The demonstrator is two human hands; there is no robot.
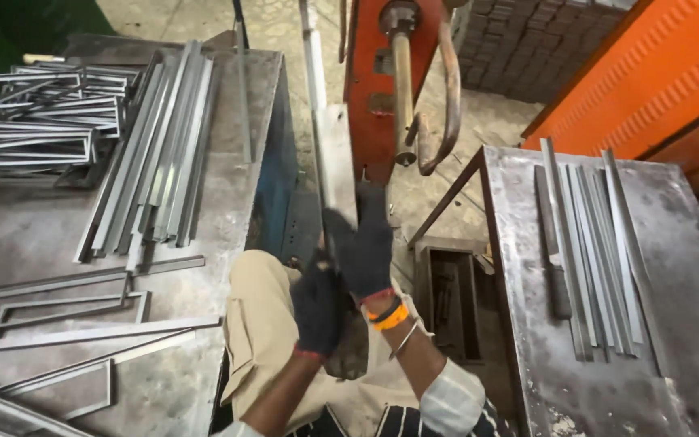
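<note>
**Both gloved hands closed on a long steel strip at the welding machine**

Grip first: the right hand (363, 247), in a dark glove with orange bands at the wrist, is wrapped shut around the lower part of a long flat steel strip (335, 170). The left hand (317, 311), also dark-gloved, sits just below and beside it, curled closed. It seems to clamp the same strip's bottom end, though the glove hides the contact.

The strip stands nearly upright between the two counters, rising from the person's lap past the orange welding machine (370, 105) with its brass-coloured electrode rod (402, 93) and out of the top of the view.

Handling, as I judge it: such a strip is stiff across its width but springy along its length, so the far end may sway. It is moderately heavy and hard, not fragile. Its edges look sharp and its face smooth, which suits gloves and a full wrap-around hold low down, with the hands stacked for leverage.

On the left counter (34, 235) lie a large bundle of angle strips (151, 162), a pile of welded rectangular frames (30, 117) behind it, and bent, part-made frames (58, 303) nearer the person. The right counter (689, 324) carries a smaller row of cut flat strips (600, 251). Between the counters, low down, sits a dark metal bin (446, 299).
</note>
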